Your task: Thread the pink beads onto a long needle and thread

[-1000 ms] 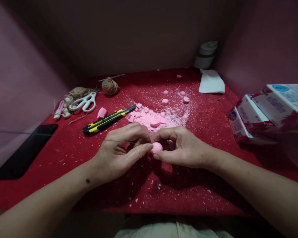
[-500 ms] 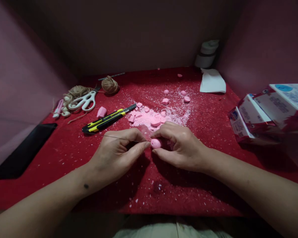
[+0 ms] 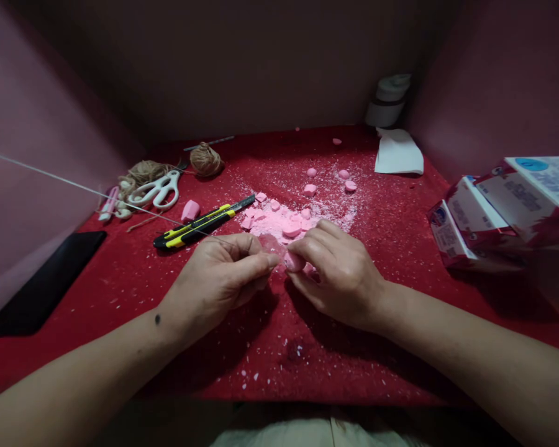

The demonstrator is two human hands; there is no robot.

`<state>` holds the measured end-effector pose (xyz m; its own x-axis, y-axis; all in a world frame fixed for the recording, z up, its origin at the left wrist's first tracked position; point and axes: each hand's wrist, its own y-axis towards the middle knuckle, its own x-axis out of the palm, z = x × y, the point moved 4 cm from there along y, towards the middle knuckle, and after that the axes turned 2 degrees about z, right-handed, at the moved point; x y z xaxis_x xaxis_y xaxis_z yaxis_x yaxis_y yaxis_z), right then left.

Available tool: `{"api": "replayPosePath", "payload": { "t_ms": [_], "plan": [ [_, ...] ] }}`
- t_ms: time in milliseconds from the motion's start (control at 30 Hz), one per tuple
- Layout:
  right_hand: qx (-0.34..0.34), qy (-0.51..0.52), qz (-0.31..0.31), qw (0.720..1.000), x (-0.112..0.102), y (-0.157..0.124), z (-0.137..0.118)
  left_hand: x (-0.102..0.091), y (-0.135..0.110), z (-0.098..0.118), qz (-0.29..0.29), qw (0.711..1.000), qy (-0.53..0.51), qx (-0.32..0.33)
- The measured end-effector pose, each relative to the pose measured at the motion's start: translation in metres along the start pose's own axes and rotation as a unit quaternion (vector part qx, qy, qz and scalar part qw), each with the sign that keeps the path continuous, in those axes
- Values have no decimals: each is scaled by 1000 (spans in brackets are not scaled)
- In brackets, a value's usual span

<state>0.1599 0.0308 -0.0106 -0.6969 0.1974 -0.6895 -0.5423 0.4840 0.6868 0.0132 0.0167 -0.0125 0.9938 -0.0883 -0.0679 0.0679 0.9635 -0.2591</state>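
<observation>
My right hand (image 3: 338, 270) pinches a small rounded pink piece (image 3: 293, 261) between thumb and fingers, just above the red cloth (image 3: 307, 347). My left hand (image 3: 218, 279) is closed in a pinch right beside it, holding a long thin wire or needle (image 3: 88, 191) that slants up and away to the far left. The wire's near end meets the pink piece. Behind my hands lies a heap of pink chunks and shavings (image 3: 284, 222).
A yellow-black utility knife (image 3: 200, 225), white scissors (image 3: 158, 189), twine (image 3: 205, 159) and a pink lump (image 3: 190, 210) lie at the left. A black flat object (image 3: 46, 288) is at the left edge. Cartons (image 3: 498, 211) stand at the right, white paper (image 3: 397, 153) and a roll (image 3: 387, 99) behind.
Both hands shifted slightly away from me and closer together. The wire, short and level before, now shows as a long line reaching up to the far left. The pink piece is more covered by my fingers.
</observation>
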Motion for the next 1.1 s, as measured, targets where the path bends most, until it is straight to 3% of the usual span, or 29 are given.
{"api": "replayPosePath", "payload": {
  "t_ms": [333,567,800,1000,1100],
  "plan": [
    [8,27,26,999,-3,-1,-1,5,-2,1,2,999,23,24],
    [-12,35,38,999,-4,2,-2,2,-1,1,-29,998,-47,-39],
    [-13,23,39,999,-3,0,-2,1,-1,3,-26,997,-51,-53],
    [-7,44,40,998,-5,1,-5,4,0,-2,-26,999,-11,-18],
    [10,62,56,996,-6,0,-3,7,-1,1,-23,999,21,42]
  ]
}}
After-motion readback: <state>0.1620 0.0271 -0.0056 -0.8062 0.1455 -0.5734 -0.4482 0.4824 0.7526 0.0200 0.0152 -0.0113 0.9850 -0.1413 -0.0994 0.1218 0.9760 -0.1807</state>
